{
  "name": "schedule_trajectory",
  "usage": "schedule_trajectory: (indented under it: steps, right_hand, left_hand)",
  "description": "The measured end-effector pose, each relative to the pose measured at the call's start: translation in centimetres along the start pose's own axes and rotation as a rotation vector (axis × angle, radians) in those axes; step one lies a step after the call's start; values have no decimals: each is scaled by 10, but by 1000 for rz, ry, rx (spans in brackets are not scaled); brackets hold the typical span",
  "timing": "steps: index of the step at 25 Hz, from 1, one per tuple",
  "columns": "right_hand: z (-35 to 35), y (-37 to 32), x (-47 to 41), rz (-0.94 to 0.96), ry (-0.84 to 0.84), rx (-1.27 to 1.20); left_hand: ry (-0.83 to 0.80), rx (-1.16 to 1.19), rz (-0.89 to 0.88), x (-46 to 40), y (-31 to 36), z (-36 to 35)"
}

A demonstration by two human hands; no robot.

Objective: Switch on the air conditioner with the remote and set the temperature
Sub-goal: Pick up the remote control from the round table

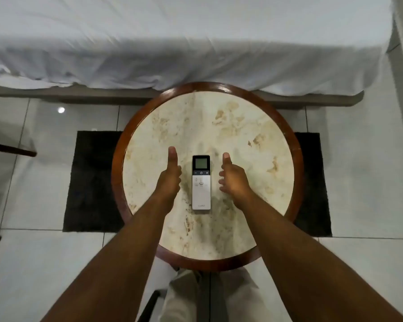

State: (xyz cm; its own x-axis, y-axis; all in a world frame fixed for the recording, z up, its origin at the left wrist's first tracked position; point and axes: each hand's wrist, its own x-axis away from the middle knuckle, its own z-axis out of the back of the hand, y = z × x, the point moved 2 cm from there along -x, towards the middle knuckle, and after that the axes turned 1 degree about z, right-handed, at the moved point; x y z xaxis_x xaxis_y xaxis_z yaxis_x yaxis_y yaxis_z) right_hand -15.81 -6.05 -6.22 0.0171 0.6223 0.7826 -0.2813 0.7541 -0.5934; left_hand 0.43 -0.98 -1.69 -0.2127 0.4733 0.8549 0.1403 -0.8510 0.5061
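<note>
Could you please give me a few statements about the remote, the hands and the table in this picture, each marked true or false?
1. The slim white remote control lies flat on the round marble-topped table with a dark wooden rim. True.
2. The left hand is gripping the remote. False: it is beside the remote, not touching it, thumb up.
3. The right hand is to the remote's right, empty. True.
4. The remote's display end points toward the person. False: it points away, toward the white-sheeted bed.
5. A dark rectangular rug lies under the table. True.
</note>
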Motion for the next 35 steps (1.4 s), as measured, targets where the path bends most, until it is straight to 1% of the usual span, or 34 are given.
schedule_trajectory:
  steps: [2,5,7,9,13,16,18,20,23,25,28,29,31,33,35]
  right_hand:
    - [-12,5,-9,-1,1,-40]
    - [-30,25,-21,18,39,118]
    - [-34,31,-22,40,101,177]
    - [-37,33,-23,63,130,191]
    - [-42,41,-26,95,137,155]
    - [-44,41,-23,26,64,18]
    - [-44,37,-17,-19,-5,-11]
    - [-42,29,-2,-34,-52,-38]
    - [-36,13,23,-19,-112,-77]
    - [-27,-6,46,3,-136,-100]
    - [-4,-41,82,39,-140,-134]
    - [7,-56,95,55,-138,-141]
    - [26,-83,118,91,-118,-174]
    - [52,-120,148,165,-80,-221]
    - [72,-151,171,221,-46,-260]
  left_hand:
    - [21,56,17,-11,-7,-6]
    - [46,48,10,-26,-26,-8]
    - [9,58,12,-30,-33,-12]
    - [-25,87,6,-33,-42,-16]
    - [-28,152,7,-35,-52,-16]
    - [-45,163,10,-31,-56,-9]
    - [-24,167,19,-24,-53,-1]
    - [-6,155,21,-8,-44,8]
    - [-49,99,-9,24,-23,12]
    - [-83,29,-49,53,1,12]
    - [-74,-137,-138,101,46,19]
    - [-51,-191,-190,117,63,23]
    - [50,-281,-313,145,93,32]
    - [138,-368,-486,177,126,40]
    - [206,-547,-611,194,145,48]
